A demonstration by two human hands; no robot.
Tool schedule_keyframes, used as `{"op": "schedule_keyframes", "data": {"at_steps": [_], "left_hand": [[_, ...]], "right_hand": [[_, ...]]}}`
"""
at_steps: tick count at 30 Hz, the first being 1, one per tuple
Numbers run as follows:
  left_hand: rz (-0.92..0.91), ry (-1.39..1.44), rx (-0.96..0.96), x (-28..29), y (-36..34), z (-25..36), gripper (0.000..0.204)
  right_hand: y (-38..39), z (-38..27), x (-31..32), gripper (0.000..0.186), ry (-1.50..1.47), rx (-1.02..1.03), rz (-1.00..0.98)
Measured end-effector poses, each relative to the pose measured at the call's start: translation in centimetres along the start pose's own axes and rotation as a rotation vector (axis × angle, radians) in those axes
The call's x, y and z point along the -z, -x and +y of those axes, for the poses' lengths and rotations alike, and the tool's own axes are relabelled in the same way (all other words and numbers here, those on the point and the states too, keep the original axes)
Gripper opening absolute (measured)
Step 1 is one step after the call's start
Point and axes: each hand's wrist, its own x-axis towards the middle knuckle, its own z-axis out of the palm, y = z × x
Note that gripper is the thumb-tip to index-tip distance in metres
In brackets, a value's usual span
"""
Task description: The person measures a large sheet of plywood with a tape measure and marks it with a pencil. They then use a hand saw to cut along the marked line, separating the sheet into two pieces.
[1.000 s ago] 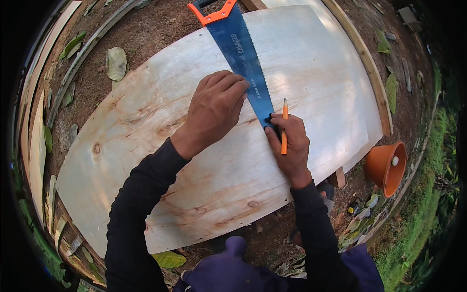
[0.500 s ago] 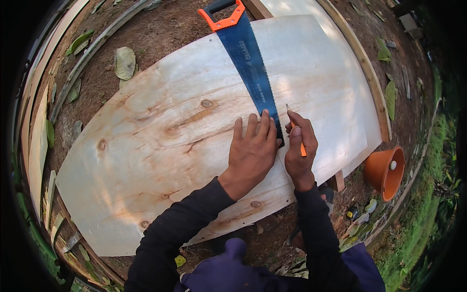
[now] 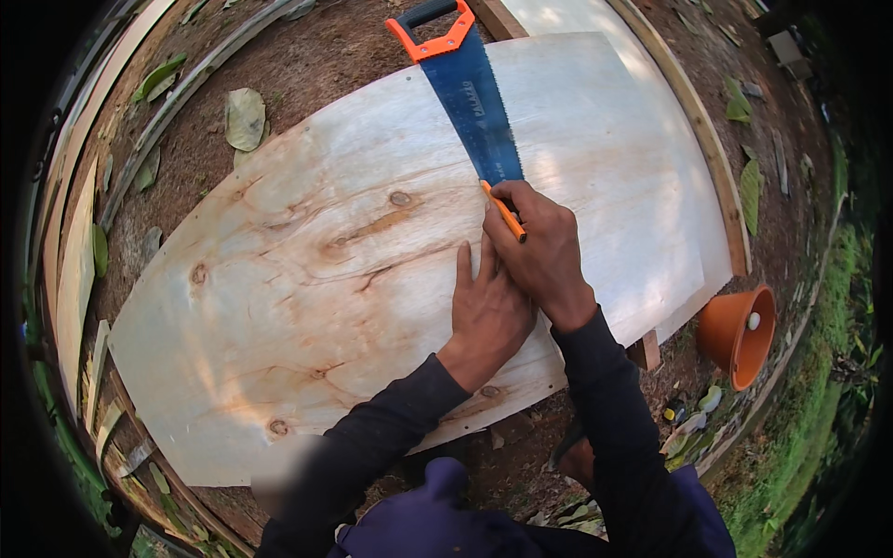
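Observation:
A hand saw (image 3: pixel 473 102) with a blue blade and an orange and black handle lies across a pale sheet of plywood (image 3: pixel 270 307). Its handle points away from me, and its near end is covered by my hands. My left hand (image 3: pixel 491 316) rests flat at that end with some fingers spread; the others are hidden beneath my right hand. Crossing over it, my right hand (image 3: pixel 541 244) grips an orange pencil (image 3: pixel 505 216). The pencil's tip sits at the left edge of the blade.
A wooden batten (image 3: pixel 693 112) runs along the sheet's right side. Beyond the near right edge, an orange pot (image 3: pixel 730 337) lies tipped on the ground with a small white round thing inside. Timber strips (image 3: pixel 79 270) lie at the left, with fallen leaves (image 3: pixel 245 119) on the soil.
My right hand has moved left with the pencil, from the blade's toothed right side across my left hand to its left edge. My left hand has shifted slightly towards me.

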Motion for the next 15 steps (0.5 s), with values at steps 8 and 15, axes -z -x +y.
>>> {"op": "schedule_keyframes", "data": {"at_steps": [8, 15], "left_hand": [[-0.023, 0.054, 0.022, 0.54, -0.21, -0.01, 0.058], [-0.085, 0.175, 0.055, 0.64, -0.23, -0.06, 0.058]], "right_hand": [[-0.11, -0.47, -0.34, 0.017, 0.077, 0.033, -0.004], [-0.41, -0.72, -0.93, 0.018, 0.141, 0.015, -0.014]]}}
